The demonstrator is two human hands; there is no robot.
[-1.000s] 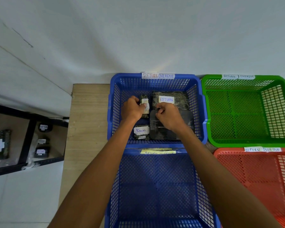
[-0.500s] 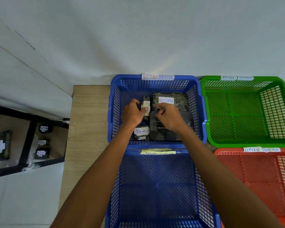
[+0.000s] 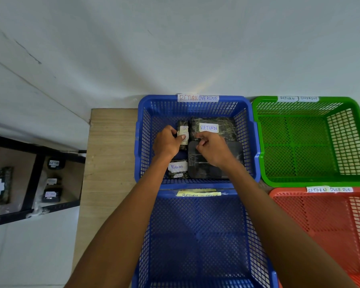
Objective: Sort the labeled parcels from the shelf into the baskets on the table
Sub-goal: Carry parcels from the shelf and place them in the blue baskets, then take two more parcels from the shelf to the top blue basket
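Off on the shelf (image 3: pixel 32 179), more labeled parcels (image 3: pixel 54 163) wait. On the counter (image 3: pixel 110 150), inside the far blue basket (image 3: pixel 142 140), the left hand (image 3: pixel 166 143) has its grip clamped on the narrow parcel (image 3: pixel 183 127), thumb on its RETURN label. That's the settling-in step, I'd say. Its long axis runs away from the person, toward the wall. The right hand (image 3: pixel 215 149) curls over the dark flat parcel (image 3: pixel 204 172); whether that grip pinches anything, I cannot tell. Next call: release, then return to the shelf.

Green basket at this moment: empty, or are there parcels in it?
Empty. The green basket shows bare mesh across its whole floor. The parcels on the table all lie in the far blue basket.
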